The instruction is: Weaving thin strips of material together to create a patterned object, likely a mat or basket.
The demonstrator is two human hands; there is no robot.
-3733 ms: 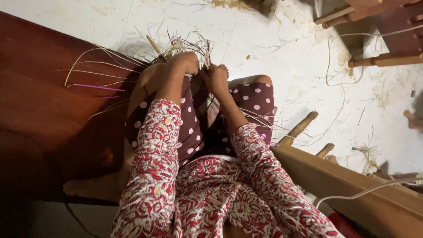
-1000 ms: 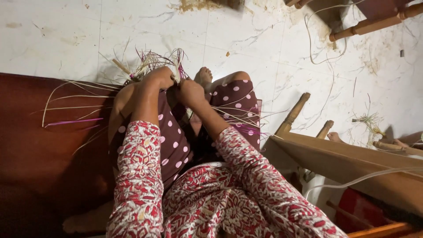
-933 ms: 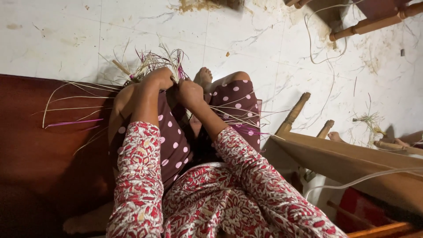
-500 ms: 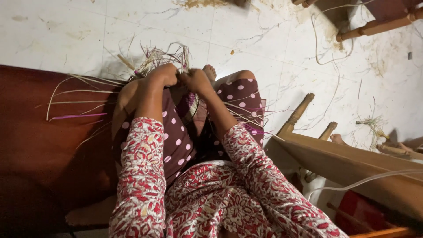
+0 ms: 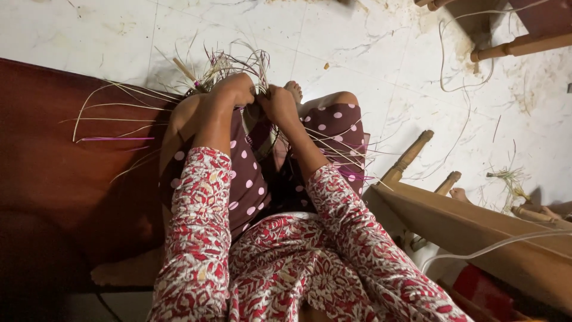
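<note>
Hands drawn closer, left hand point(image 5: 235, 89), right hand point(image 5: 277, 104) gripping straw bundle point(image 5: 229, 62)

No packages, labels, signs or screens visible anywhere in view.

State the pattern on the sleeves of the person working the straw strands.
A red and white floral print covers the sleeves, seen best in the head view.
</note>
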